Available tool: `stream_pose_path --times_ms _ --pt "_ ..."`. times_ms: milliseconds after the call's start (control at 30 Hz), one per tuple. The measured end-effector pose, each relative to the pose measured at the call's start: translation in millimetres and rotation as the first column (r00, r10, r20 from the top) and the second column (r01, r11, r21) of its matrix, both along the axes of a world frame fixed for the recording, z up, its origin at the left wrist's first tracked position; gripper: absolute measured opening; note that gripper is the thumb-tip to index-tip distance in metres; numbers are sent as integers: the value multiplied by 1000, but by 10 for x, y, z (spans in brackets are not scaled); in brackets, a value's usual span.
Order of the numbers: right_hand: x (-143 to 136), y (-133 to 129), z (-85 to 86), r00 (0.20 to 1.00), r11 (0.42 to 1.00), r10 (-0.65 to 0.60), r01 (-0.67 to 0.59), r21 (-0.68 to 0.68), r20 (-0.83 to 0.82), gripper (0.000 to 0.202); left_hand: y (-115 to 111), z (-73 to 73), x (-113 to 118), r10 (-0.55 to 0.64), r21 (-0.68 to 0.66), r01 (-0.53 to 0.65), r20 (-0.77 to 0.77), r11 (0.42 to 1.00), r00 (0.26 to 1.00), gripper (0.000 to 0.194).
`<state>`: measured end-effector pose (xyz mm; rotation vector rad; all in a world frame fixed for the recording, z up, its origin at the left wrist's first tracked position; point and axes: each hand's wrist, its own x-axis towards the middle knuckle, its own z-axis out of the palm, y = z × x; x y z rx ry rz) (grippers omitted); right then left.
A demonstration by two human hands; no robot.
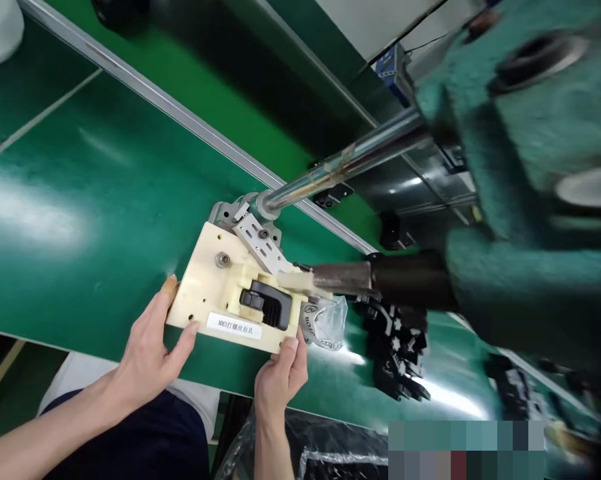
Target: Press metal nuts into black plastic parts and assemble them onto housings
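Note:
Both hands hold a cream-coloured fixture plate [195,287] by its edges. My left hand [153,343] grips the left corner, thumb on top near a small hole. At the right front corner my right hand [283,373] pinches the edge with its thumb on top. A black plastic part [275,307] lies in the raised nest of the plate. Just above the nest is the tip of a machine spindle [343,277]. A slotted metal bracket [260,243] reaches over the rear of the plate. The white label [234,325] faces up at the front edge.
A green press machine [510,280] looms at the right, its steel column [345,163] rising from a base behind the plate. A clear plastic bag [327,323] lies right of the plate. Black parts [397,347] are piled farther right on the green table [90,233]. A metal rail [180,110] runs behind.

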<state>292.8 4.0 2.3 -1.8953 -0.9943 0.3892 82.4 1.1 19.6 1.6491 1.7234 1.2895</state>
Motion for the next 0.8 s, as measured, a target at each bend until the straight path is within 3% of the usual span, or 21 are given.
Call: stream_pose_path --times_ms 100,300,400,667,733,800 --pt "98 -79 -37 998 1000 -1 2 -6 56 63 0 25 34 3 -30 -3 0 1000 1000 72" --pt "394 -304 -43 919 966 259 -243 -92 296 57 -16 30 70 29 -78 -25 58 997 998 75" --pt "428 -348 -32 884 951 306 -271 -148 352 52 -25 33 71 24 -106 -16 74 994 997 75" --pt "209 -250 -53 928 980 168 -121 -157 333 55 3 53 21 2 -105 1 30 994 1000 77" --pt "161 -210 30 926 989 125 -89 -115 357 48 19 54 2 7 -102 -4 29 995 1000 78" --pt "197 -155 212 874 988 132 -151 4 467 32 33 48 -16 2 -92 2 41 996 999 79"
